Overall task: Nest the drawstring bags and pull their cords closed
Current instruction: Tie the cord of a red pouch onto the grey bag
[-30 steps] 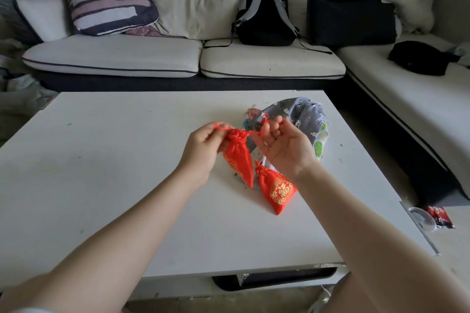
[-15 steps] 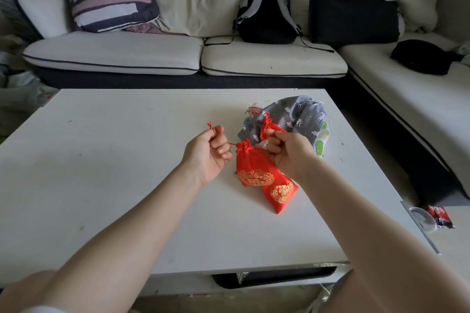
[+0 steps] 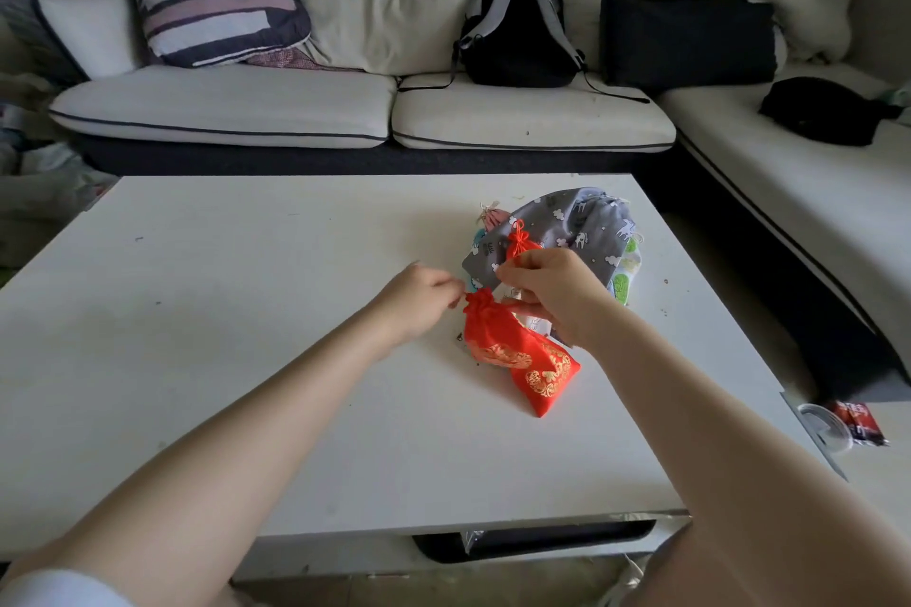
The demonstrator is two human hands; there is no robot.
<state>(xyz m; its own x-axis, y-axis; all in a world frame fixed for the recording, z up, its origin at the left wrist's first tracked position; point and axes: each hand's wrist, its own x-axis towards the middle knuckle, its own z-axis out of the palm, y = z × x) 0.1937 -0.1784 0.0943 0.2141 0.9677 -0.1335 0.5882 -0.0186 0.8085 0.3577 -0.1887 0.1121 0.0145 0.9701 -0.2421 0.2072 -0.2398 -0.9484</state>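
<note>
Two small red drawstring bags with gold embroidery lie overlapped on the white table [image 3: 246, 311]: the upper bag [image 3: 493, 335] with its gathered neck toward my hands, the lower bag [image 3: 547, 380] half under it. My left hand [image 3: 419, 298] pinches the cord at the upper bag's neck. My right hand [image 3: 552, 291] pinches the red cord with its knotted tassel [image 3: 520, 243] above the fingers. Behind them lies a larger grey printed drawstring bag [image 3: 572, 232], with a small pink bag [image 3: 493, 218] at its far left edge.
A white and dark corner sofa wraps the table's far and right sides, holding cushions, a black backpack [image 3: 517, 39] and a dark cloth [image 3: 818, 111]. A plastic lid [image 3: 828, 424] and a red wrapper [image 3: 860, 421] lie on a low surface at the right.
The upper red bag has come down from hanging between my hands to lie on the other red bag. My left hand moved right to the bag's neck.
</note>
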